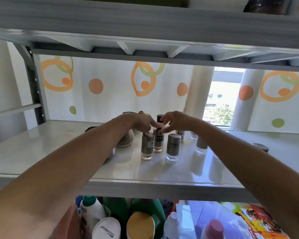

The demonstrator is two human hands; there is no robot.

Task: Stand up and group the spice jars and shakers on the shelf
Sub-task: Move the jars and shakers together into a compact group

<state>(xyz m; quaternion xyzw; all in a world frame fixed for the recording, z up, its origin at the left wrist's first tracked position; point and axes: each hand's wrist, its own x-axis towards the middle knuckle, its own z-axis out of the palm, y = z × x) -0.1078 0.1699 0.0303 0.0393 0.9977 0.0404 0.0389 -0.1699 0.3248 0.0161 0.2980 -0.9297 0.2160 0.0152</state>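
Three steel-sleeved glass shakers stand together mid-shelf: a front-left shaker (147, 146), a middle shaker (158, 141) just behind it and a front-right shaker (173, 147). My right hand (173, 120) pinches the cap of the middle shaker from above. My left hand (142, 121) hovers beside it, its curled fingers touching the front-left shaker's cap and its index finger meeting my right fingertips. Farther right stand a red-labelled shaker (180, 135) and a grey shaker (201, 146). Another shaker (261, 147) sits at the far right, partly hidden by my right arm.
The white shelf (59, 149) has a low shelf board close above it. A glass jar (126, 141) and a dark-lidded jar (160, 116) stand behind my hands. Detergent bottles (91, 211) and packets crowd the shelf below. A patterned curtain hangs behind.
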